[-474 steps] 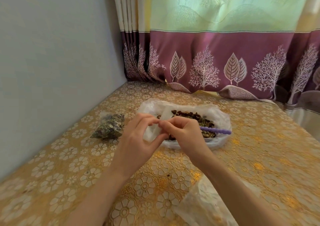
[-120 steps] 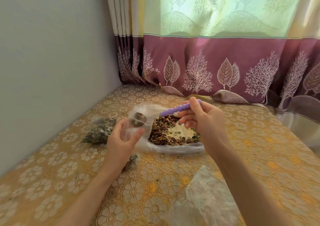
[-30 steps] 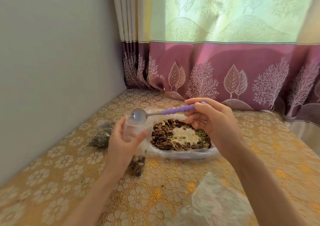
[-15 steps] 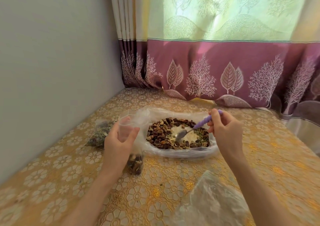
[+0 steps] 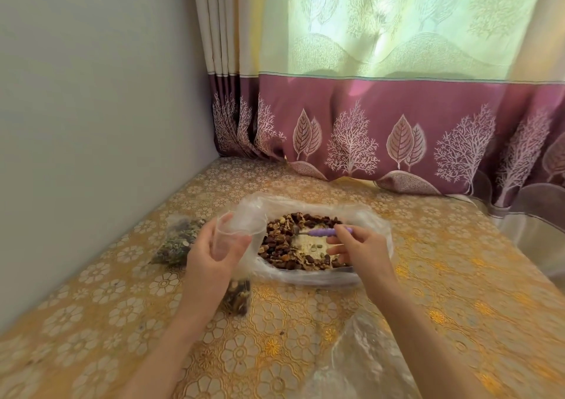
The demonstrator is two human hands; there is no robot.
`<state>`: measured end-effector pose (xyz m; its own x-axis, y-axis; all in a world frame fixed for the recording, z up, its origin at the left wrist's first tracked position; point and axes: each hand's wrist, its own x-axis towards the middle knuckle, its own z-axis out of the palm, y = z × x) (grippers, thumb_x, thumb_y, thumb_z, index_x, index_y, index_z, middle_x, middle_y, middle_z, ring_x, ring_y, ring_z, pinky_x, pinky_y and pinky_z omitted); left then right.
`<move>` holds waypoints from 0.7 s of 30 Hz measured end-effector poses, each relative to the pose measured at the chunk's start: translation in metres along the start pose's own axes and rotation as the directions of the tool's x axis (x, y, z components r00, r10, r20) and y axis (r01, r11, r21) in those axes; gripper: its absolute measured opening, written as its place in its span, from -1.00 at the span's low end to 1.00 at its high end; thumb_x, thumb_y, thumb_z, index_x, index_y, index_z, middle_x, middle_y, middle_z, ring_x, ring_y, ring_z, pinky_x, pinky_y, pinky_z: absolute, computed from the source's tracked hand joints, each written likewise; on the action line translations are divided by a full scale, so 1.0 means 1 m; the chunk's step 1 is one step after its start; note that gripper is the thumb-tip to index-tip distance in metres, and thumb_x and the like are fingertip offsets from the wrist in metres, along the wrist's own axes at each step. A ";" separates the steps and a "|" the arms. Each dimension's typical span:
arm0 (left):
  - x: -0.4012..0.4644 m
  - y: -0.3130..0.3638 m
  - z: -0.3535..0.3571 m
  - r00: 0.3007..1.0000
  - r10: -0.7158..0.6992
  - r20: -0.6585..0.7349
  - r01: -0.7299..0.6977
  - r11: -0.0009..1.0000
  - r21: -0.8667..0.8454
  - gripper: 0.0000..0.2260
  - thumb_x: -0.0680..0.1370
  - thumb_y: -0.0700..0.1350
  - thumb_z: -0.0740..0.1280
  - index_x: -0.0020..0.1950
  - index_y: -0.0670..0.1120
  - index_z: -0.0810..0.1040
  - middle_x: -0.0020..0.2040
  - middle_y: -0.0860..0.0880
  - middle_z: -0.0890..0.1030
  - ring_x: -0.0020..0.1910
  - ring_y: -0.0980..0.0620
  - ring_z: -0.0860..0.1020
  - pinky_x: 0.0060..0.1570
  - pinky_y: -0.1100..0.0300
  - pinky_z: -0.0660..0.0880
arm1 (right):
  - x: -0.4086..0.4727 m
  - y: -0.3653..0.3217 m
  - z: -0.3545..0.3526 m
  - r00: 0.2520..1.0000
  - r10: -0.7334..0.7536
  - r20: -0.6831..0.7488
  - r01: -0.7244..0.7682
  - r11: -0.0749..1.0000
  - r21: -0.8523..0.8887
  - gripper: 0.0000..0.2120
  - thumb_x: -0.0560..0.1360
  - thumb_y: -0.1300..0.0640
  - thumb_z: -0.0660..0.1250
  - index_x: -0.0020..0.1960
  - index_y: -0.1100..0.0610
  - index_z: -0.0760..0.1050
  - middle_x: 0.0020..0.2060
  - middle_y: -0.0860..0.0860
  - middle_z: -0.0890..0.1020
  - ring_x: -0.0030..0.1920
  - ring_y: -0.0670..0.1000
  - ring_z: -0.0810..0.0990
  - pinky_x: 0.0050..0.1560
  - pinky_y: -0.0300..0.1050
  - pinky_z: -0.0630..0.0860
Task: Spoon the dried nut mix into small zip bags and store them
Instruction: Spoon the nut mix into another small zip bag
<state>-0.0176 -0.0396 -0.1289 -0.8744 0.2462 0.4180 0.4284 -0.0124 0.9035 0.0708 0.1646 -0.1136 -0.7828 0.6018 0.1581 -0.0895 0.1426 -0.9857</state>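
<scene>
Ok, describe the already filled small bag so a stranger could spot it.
Start at the grey wall on the left. The filled bag lies flat on the gold tablecloth beside it, left of the left hand. Unlike the held bag, nobody touches it.

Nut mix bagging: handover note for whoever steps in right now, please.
Left hand: holds the small zip bag upright with its mouth open; some mix already sits in its bottom.
Right hand: grips the purple spoon, bowl down in the nut mix inside the big plastic bag.
Done: one filled bag lies by the wall.
Left: keep spooning into the held bag, seal it, store it. Another plastic bag lies at the near edge; contents unclear.
</scene>
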 end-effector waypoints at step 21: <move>-0.004 -0.024 0.004 0.974 -0.113 0.198 0.074 0.978 0.193 -0.48 0.31 0.17 0.39 0.21 0.09 0.38 -0.02 0.06 0.58 -0.10 0.28 0.52 -0.18 0.55 0.40 | 0.007 -0.007 -0.014 0.937 0.319 -0.142 -0.227 0.866 0.445 -0.84 0.55 0.30 0.22 -0.14 0.29 0.55 -0.40 0.09 0.64 -0.38 -0.01 0.59 -0.45 -0.28 0.50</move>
<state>-0.0239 -0.0368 -0.1521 -0.8545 0.4335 0.2863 0.3982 0.1928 0.8968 0.0750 0.1791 -0.1051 -0.6748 0.7210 -0.1576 -0.1740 -0.3630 -0.9154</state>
